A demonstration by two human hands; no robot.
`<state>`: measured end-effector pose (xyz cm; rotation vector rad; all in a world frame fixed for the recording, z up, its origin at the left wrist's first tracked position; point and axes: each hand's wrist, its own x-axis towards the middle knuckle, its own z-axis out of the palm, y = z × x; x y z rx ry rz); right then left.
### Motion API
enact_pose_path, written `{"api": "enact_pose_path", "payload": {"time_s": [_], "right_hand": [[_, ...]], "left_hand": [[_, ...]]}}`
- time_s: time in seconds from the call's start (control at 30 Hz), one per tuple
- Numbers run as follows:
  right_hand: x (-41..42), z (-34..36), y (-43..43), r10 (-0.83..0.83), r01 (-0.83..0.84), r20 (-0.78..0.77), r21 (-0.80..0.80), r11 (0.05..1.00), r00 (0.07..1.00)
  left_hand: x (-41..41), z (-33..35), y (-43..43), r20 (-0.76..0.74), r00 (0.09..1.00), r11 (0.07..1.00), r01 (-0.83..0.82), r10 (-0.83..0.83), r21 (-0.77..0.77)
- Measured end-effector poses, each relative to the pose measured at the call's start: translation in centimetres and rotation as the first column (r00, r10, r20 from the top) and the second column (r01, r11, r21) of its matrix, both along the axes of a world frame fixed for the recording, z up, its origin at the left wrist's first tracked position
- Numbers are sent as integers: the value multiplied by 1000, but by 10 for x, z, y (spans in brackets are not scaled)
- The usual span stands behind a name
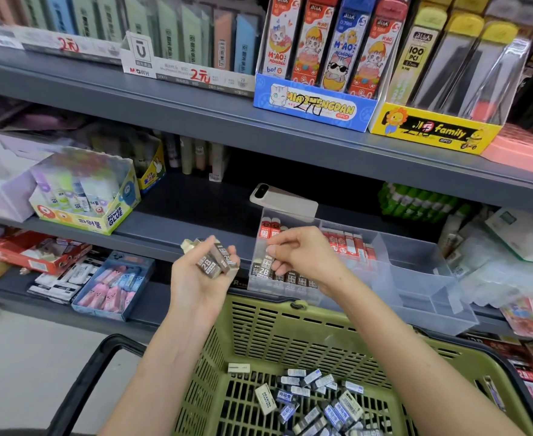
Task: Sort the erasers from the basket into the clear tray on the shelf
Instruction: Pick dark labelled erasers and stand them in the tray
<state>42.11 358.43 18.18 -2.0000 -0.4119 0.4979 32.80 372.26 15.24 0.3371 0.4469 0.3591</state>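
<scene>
Left hand [202,278]: palm up, our fingers curled round several brown 2B erasers [219,259], just left of the clear tray [431,278] on the shelf. Right hand [306,253]: fingers curled over the tray's left compartment, above the shelved brown row [293,278]; whether it holds anything, we cannot tell. Green basket [258,335] below: loose blue-and-white erasers [315,398].

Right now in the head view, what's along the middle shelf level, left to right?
Power Glue box → left hand holding brown 2B erasers → phone → pack of green tubes. The right hand and clear tray overlap the phone sideways, so both are left out.
</scene>
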Motion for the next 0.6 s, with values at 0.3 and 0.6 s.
{"api": "enact_pose_path", "payload": {"time_s": [0.3, 0.6], "right_hand": [[-10, -17, 17, -39, 55, 151, -103, 993, 988], [-17, -2, 16, 31, 70, 493, -186, 980, 870]], "left_hand": [[2, 3, -3, -30, 1000, 999, 4, -6, -41], [-3, 7, -9, -36, 990, 944, 139, -134, 300]]}}
